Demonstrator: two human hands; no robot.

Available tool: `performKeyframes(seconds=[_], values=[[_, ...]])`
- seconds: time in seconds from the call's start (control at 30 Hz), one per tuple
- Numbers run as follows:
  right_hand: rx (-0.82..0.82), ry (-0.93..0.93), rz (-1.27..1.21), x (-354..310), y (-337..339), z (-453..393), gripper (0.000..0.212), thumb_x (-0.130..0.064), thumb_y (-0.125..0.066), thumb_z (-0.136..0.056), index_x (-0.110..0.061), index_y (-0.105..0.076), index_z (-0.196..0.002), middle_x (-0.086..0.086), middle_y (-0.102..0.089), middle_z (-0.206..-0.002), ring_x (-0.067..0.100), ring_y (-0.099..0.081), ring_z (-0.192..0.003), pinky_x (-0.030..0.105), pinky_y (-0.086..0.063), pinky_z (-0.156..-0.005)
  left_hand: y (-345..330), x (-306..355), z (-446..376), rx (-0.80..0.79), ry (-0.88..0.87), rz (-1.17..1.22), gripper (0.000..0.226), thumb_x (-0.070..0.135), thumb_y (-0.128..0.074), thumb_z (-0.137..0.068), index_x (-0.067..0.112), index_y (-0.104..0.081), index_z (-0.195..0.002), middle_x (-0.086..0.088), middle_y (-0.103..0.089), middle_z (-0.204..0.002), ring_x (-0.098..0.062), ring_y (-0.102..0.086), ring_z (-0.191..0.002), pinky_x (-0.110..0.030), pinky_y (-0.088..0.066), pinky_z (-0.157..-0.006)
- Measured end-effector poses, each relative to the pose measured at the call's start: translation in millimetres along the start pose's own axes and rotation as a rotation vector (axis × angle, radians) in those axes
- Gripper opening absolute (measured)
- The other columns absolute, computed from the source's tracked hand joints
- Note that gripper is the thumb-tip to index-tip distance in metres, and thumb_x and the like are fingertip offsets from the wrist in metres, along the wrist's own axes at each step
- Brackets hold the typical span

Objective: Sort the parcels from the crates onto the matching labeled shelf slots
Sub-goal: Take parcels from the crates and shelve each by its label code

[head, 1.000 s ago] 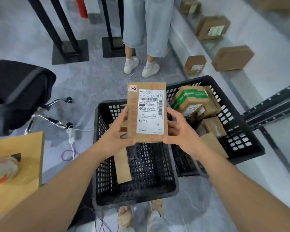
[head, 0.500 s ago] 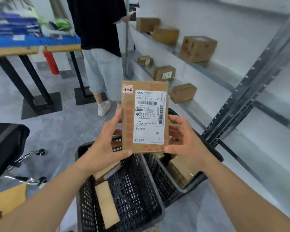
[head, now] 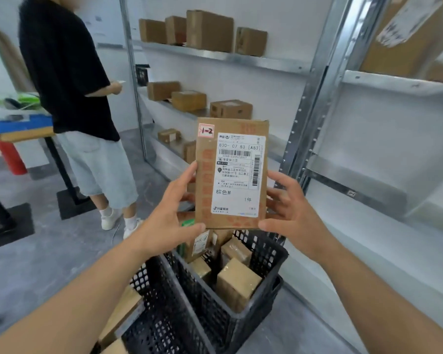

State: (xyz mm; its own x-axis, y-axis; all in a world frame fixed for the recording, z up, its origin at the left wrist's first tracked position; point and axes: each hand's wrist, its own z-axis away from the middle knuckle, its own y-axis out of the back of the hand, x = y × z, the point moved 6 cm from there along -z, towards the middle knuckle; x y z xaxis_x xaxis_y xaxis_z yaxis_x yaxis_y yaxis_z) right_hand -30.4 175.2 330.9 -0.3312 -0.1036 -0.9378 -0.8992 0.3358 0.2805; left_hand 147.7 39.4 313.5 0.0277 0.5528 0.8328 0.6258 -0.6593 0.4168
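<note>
Above black crate (head: 241, 315), both hands gripping parcel (head: 207, 190) (tagged "1-2", "A83")

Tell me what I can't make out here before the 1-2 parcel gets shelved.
- Shelf slot labels: head view, none readable on the shelf rails, too small and blurred.
- Fine print on the parcel: too small.
- Fingers behind it: hidden by the parcel; left hand and right hand hold its edges.
- Near crate: cut by the bottom edge.

Grey marbled floor (head: 36, 251). White wall (head: 253, 80) behind metal shelving uprights (head: 315, 103). At left, wooden table (head: 23, 135) on black legs, blue cover, red cylinder (head: 9, 157) beneath. Standing person (head: 69, 98) beside.
</note>
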Motion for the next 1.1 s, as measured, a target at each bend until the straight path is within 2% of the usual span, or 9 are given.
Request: performKeyframes(seconds=[0.1, 0.17, 0.3, 0.43, 0.53, 0.63, 0.8, 0.87, 1.1], values=[[0.075, 0.025, 0.018, -12.4, 39.6, 14.8, 0.087, 0.004, -0.074, -0.070, -0.058, -0.041, -0.121, -0.005, -0.054, -0.131, 0.015, -0.054, -0.122, 0.040, -0.051, -0.096, -25.9, 28.0, -25.4, -0.041, -0.058, 0.030, 0.101, 0.032, -0.071, -0.068, 0.060, -0.006, -0.141, 0.024, -0.025, -0.145, -0.001, -0.042, -0.125, -0.030, -0.049, -0.097], [0.123, 0.057, 0.027, -19.8, 65.4, 26.9, 0.086, 0.007, -0.074, -0.071, -0.058, -0.041, -0.118, -0.007, -0.055, -0.129, 0.013, -0.055, -0.120, 0.035, -0.052, -0.093, -44.2, 47.3, -41.5, -0.062, -0.098, 0.048, 0.100, 0.033, -0.070, -0.066, 0.063, -0.008, -0.139, 0.019, -0.026, -0.145, -0.004, -0.046, -0.122, -0.027, -0.051, -0.092], [0.183, 0.100, 0.059, -33.8, 112.3, 46.7, 0.078, 0.000, -0.072, -0.068, -0.057, -0.045, -0.114, -0.006, -0.054, -0.130, 0.012, -0.056, -0.119, 0.036, -0.052, -0.092, -80.4, 80.9, -69.5, -0.106, -0.184, 0.075, 0.100, 0.022, -0.073, -0.069, 0.064, -0.013, -0.137, 0.024, -0.032, -0.139, -0.002, -0.047, -0.121, -0.034, -0.051, -0.094], [0.223, 0.126, 0.055, -39.9, 157.0, 63.6, 0.077, 0.008, -0.069, -0.073, -0.047, -0.043, -0.121, -0.002, -0.052, -0.132, 0.012, -0.054, -0.121, 0.038, -0.052, -0.094, -112.8, 107.9, -95.3, -0.142, -0.224, 0.078, 0.094, 0.031, -0.072, -0.065, 0.061, -0.019, -0.137, 0.020, -0.031, -0.142, -0.004, -0.045, -0.123, -0.038, -0.050, -0.096], [0.264, 0.130, 0.055, -42.4, 188.9, 78.5, 0.076, 0.001, -0.069, -0.069, -0.055, -0.046, -0.114, -0.005, -0.053, -0.131, 0.013, -0.054, -0.121, 0.035, -0.052, -0.092, -141.5, 127.1, -113.7, -0.178, -0.264, 0.080, 0.091, 0.024, -0.073, -0.067, 0.064, -0.022, -0.131, 0.029, -0.033, -0.138, 0.001, -0.046, -0.120, -0.030, -0.050, -0.092], [0.311, 0.129, 0.064, -46.0, 219.2, 96.5, 0.074, -0.003, -0.071, -0.067, -0.056, -0.047, -0.112, -0.006, -0.054, -0.130, 0.010, -0.055, -0.120, 0.033, -0.053, -0.091, -171.1, 145.9, -130.2, -0.201, -0.311, 0.105, 0.092, 0.016, -0.072, -0.068, 0.067, -0.024, -0.128, 0.031, -0.036, -0.135, 0.000, -0.047, -0.119, -0.016, -0.049, -0.086], [0.368, 0.130, 0.093, -49.9, 270.9, 131.3, 0.077, 0.013, -0.069, -0.075, -0.038, -0.040, -0.125, -0.001, -0.052, -0.134, 0.011, -0.053, -0.122, 0.030, -0.053, -0.089, -223.4, 177.0, -151.5, -0.262, -0.346, 0.167, 0.088, 0.029, -0.073, -0.065, 0.067, -0.025, -0.127, 0.032, -0.037, -0.133, -0.004, -0.047, -0.119, -0.032, -0.053, -0.087], [0.392, 0.132, 0.110, -50.5, 289.6, 146.7, 0.077, 0.015, -0.067, -0.076, -0.036, -0.040, -0.127, -0.001, -0.052, -0.134, 0.012, -0.052, -0.124, 0.029, -0.052, -0.088, -245.4, 188.4, -157.2, -0.292, -0.368, 0.187, 0.085, 0.034, -0.071, -0.064, 0.065, -0.025, -0.129, 0.031, -0.037, -0.134, -0.005, -0.048, -0.118, -0.031, -0.053, -0.088], [0.486, 0.116, 0.199, -49.7, 342.2, 196.0, 0.076, 0.008, -0.069, -0.079, -0.038, -0.038, -0.131, -0.004, -0.051, -0.137, 0.015, -0.049, -0.128, 0.041, -0.049, -0.098, -313.4, 217.9, -175.6, -0.371, -0.454, 0.233, 0.096, -0.004, -0.070, -0.078, 0.064, -0.025, -0.128, 0.030, -0.034, -0.134, 0.002, -0.047, -0.116, -0.018, -0.052, -0.083]])
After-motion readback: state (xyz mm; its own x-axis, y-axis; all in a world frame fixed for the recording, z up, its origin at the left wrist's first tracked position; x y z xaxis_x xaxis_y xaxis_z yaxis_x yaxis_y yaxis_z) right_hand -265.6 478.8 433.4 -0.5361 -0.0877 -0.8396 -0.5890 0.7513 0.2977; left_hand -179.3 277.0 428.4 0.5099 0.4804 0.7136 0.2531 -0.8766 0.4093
